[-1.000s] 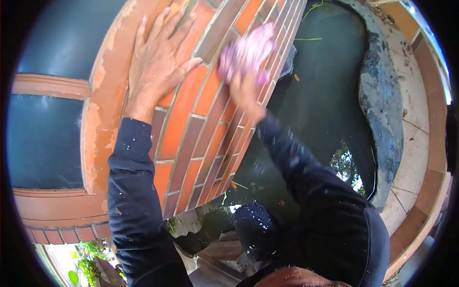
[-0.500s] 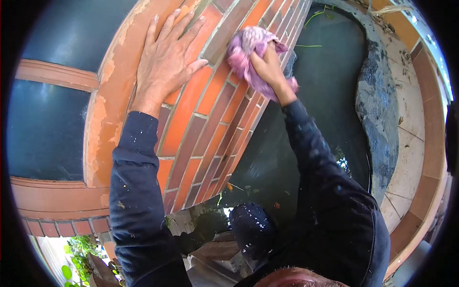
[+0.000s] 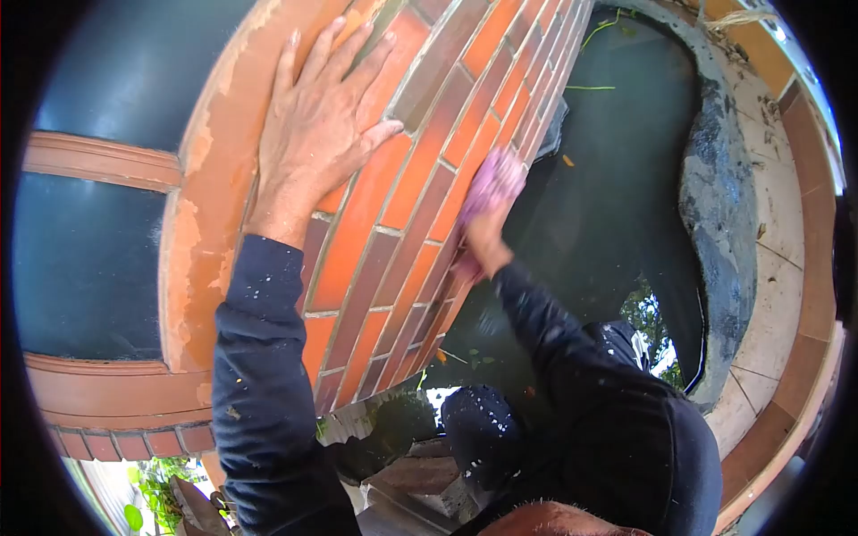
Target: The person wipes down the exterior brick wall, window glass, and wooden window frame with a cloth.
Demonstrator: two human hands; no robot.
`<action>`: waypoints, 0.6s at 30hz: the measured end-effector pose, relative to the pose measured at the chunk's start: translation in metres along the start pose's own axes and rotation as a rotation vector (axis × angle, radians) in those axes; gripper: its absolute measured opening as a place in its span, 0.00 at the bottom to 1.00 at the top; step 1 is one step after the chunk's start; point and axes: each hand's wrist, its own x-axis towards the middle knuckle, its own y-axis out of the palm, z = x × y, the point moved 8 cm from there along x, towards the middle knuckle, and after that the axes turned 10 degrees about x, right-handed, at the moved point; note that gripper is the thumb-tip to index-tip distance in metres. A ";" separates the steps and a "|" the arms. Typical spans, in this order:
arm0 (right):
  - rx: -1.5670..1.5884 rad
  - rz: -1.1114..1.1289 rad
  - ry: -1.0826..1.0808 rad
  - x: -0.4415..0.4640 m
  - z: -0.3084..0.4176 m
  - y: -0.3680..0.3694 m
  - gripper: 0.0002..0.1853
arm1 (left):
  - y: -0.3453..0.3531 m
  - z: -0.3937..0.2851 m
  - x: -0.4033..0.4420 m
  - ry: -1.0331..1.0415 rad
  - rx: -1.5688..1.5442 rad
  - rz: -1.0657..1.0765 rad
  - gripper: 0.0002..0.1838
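My left hand (image 3: 317, 134) lies flat on the brick-tiled wall (image 3: 366, 241), fingers spread, near its edge with the peeling orange frame (image 3: 197, 232). It holds nothing. Lower on the wall's right side, my right hand (image 3: 490, 234) grips a bunched pink-purple cloth (image 3: 493, 183) against the bricks. That hand is slightly blurred, and its fingers are partly hidden by the cloth. Both arms wear dark sleeves with pale specks.
Dark water (image 3: 599, 205) fills the pond right of the wall, with a rough grey rim (image 3: 715, 223) and a tiled ledge (image 3: 773, 295) beyond. Dark window panes (image 3: 85, 268) stand at left. Green leaves (image 3: 161, 496) show at bottom left.
The right hand and cloth have moved down the wall, closer to me, since half a second ago. The left hand stays in its place on the wall while the view shifts slightly.
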 end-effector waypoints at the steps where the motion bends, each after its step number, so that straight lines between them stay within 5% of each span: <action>1: -0.055 -0.047 -0.014 0.046 -0.021 -0.001 0.28 | 0.002 0.000 0.000 0.000 -0.008 0.017 0.45; 3: -0.466 -0.064 -0.111 0.123 -0.077 -0.021 0.24 | 0.000 -0.002 0.002 -0.001 0.061 0.011 0.47; 5: -1.591 0.105 -0.356 0.156 -0.137 -0.033 0.20 | -0.011 -0.003 0.005 -0.011 0.012 0.043 0.45; 6: -1.911 0.182 -0.485 0.151 -0.159 -0.038 0.19 | -0.013 -0.004 0.005 -0.015 -0.016 0.042 0.45; 8: -1.059 0.120 -0.077 0.113 -0.114 -0.045 0.19 | -0.017 -0.006 0.004 -0.019 -0.033 0.051 0.45; 10: -0.049 0.024 0.069 0.007 -0.115 -0.067 0.25 | -0.015 -0.006 0.001 -0.028 -0.031 0.048 0.46; 14: -0.151 0.200 0.201 -0.154 -0.011 -0.055 0.27 | 0.001 -0.002 -0.002 0.003 0.033 -0.097 0.46; 16: -0.091 0.171 0.269 -0.137 -0.024 -0.055 0.26 | -0.001 0.000 0.000 0.004 0.033 -0.099 0.45; 18: 0.293 -0.032 0.347 -0.056 -0.072 -0.049 0.25 | 0.000 -0.002 -0.003 -0.003 0.030 -0.110 0.46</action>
